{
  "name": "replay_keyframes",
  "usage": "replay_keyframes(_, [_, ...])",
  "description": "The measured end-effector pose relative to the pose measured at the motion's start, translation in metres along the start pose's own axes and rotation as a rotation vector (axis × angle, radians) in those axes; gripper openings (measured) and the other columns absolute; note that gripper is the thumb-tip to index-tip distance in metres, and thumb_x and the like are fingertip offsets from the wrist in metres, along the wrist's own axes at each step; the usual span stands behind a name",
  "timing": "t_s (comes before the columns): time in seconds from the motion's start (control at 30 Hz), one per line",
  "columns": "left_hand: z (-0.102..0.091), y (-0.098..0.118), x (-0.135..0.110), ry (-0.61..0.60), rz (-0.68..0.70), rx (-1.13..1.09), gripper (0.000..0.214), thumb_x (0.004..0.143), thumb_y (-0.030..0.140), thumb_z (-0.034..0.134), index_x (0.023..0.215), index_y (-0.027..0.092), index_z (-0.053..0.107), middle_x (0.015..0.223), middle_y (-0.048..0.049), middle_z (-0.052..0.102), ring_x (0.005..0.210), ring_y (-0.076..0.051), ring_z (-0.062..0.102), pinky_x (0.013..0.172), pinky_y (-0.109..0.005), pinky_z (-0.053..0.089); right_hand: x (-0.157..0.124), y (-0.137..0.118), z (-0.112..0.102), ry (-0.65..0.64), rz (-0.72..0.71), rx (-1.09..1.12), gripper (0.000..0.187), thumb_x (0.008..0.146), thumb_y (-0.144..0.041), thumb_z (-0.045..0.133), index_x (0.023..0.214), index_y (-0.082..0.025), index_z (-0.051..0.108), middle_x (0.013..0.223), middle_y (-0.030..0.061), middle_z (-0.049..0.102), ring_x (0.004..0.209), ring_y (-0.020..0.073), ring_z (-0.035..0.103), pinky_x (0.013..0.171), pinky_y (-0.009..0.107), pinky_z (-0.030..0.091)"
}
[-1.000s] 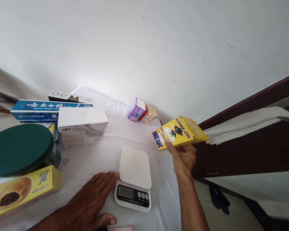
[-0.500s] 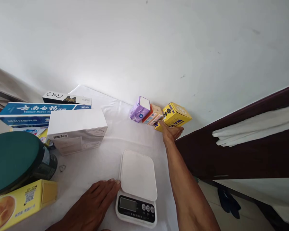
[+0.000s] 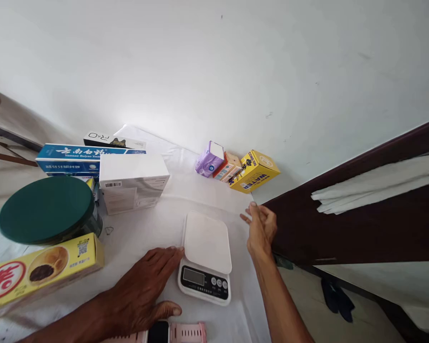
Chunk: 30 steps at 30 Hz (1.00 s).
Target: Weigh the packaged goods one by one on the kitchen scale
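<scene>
My left hand (image 3: 143, 290) lies flat and open on the white cloth, its fingertips touching the left edge of a white kitchen scale (image 3: 206, 257). My right hand (image 3: 260, 227) hovers open and empty just right of the scale, fingers loosely curled. A yellow "COME ON WATER" box (image 3: 254, 171) rests at the back of the table against the wall, beside an orange box (image 3: 227, 167) and a purple box (image 3: 209, 158).
At the left stand a white carton (image 3: 134, 181), a blue toothpaste box (image 3: 75, 157), a black-and-white box (image 3: 110, 140), a green-lidded jar (image 3: 46, 209) and a long yellow snack box (image 3: 39, 274). A pink item (image 3: 186, 332) lies at the near edge. Dark wooden furniture (image 3: 361, 224) borders the right.
My right hand carried the yellow box to the back by the orange box, let it go, and has drawn back toward the scale. The left hand has stayed by the scale.
</scene>
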<state>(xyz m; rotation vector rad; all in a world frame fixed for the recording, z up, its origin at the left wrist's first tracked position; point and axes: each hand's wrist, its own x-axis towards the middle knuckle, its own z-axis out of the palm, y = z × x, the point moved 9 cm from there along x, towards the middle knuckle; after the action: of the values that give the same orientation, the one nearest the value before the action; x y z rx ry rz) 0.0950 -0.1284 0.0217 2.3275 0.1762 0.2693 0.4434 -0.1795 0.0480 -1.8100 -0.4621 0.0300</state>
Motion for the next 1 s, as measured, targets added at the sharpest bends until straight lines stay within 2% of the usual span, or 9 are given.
replay_keyframes(0.13, [-0.005,0.004,0.001,0.015,0.013,-0.003,0.086,0.101,0.056,0.051,0.166,0.025,0.003,0.164,-0.0178,0.036,0.150,-0.037,0.037,0.122,-0.060,0.032,-0.090,0.007,-0.007,-0.083,0.117,0.170,0.061,0.086,-0.072,0.056,0.118,-0.020,0.053,0.120,0.0116,0.066,0.114,0.0267,0.068,0.096,0.047,0.057])
replay_keyframes(0.23, [-0.010,0.009,0.001,0.037,0.033,-0.024,0.086,0.101,0.057,0.052,0.166,0.025,0.005,0.163,-0.0170,0.038,0.148,-0.037,0.039,0.121,-0.059,0.033,-0.127,0.008,-0.001,-0.142,0.197,0.332,0.064,0.087,-0.071,0.058,0.126,-0.021,0.055,0.131,0.0120,0.065,0.126,0.0274,0.061,0.108,0.048,0.049])
replay_keyframes(0.37, [-0.022,0.015,-0.005,0.078,0.032,-0.032,0.086,0.102,0.053,0.053,0.166,0.030,0.001,0.165,-0.0133,0.036,0.146,-0.035,0.042,0.119,-0.055,0.038,-0.140,0.002,0.009,-0.159,0.205,0.412,0.064,0.087,-0.071,0.058,0.126,-0.021,0.055,0.134,0.0115,0.064,0.130,0.0263,0.058,0.111,0.046,0.046])
replay_keyframes(0.53, [-0.039,0.021,-0.026,0.118,-0.002,0.003,0.086,0.102,0.049,0.053,0.166,0.032,-0.002,0.167,-0.0110,0.031,0.149,-0.034,0.040,0.119,-0.052,0.039,-0.156,-0.002,0.028,-0.199,0.195,0.433,0.059,0.091,-0.068,0.057,0.128,-0.021,0.055,0.135,0.0105,0.063,0.129,0.0250,0.059,0.108,0.043,0.047])
replay_keyframes(0.73, [-0.049,0.019,-0.052,0.139,-0.099,0.056,0.086,0.103,0.054,0.050,0.165,0.029,-0.004,0.168,-0.0139,0.029,0.151,-0.034,0.036,0.121,-0.052,0.035,-0.173,-0.011,0.050,-0.266,0.080,0.272,0.058,0.095,-0.068,0.048,0.129,-0.021,0.056,0.132,0.0107,0.063,0.126,0.0275,0.060,0.103,0.047,0.049])
replay_keyframes(0.83, [-0.051,0.012,-0.056,0.141,-0.137,0.042,0.087,0.102,0.058,0.048,0.165,0.027,-0.002,0.168,-0.0159,0.028,0.152,-0.034,0.034,0.122,-0.053,0.034,-0.169,-0.035,0.046,-0.250,-0.012,0.172,0.059,0.094,-0.068,0.050,0.129,-0.020,0.056,0.134,0.0123,0.061,0.127,0.0298,0.057,0.105,0.051,0.048])
replay_keyframes(0.93, [-0.053,0.005,-0.055,0.146,-0.129,0.032,0.090,0.099,0.063,0.050,0.165,0.023,0.004,0.166,-0.0188,0.030,0.152,-0.035,0.033,0.123,-0.055,0.033,-0.170,-0.087,0.034,-0.209,-0.200,0.085,0.064,0.087,-0.062,0.066,0.134,-0.021,0.053,0.144,0.0141,0.054,0.133,0.0337,0.053,0.110,0.055,0.043])
replay_keyframes(1.0, [-0.050,0.004,-0.047,0.153,-0.100,0.041,0.093,0.097,0.067,0.051,0.164,0.018,0.009,0.164,-0.0223,0.032,0.151,-0.038,0.034,0.122,-0.059,0.033,-0.185,-0.126,0.044,-0.322,-0.319,0.044,0.057,0.087,-0.057,0.069,0.133,-0.026,0.056,0.141,0.0102,0.057,0.127,0.0331,0.058,0.106,0.055,0.046])
